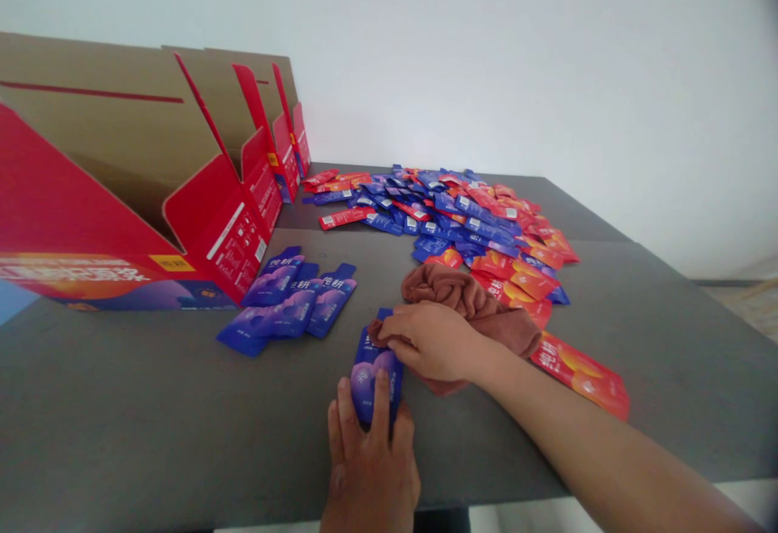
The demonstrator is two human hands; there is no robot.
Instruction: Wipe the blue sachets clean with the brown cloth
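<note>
A blue pouch (365, 379) with purple fruit printed on it lies flat on the grey table before me. My left hand (374, 460) rests on its near end, fingers spread and pressing it down. With my right hand (434, 341) I grip a brown cloth (446, 286), and a bunched corner of it touches the pouch's upper end. The rest of the cloth trails behind and to the right, its far side against the heap. To the left, several blue pouches (292, 306) overlap in a small group.
Open red cartons (207, 225) with brown insides stand in a row at the left. A large heap of blue and red pouches (462, 217) spreads across the back. One red pouch (583, 375) lies right of the cloth. A white wall (486, 55) rises behind the table (151, 420).
</note>
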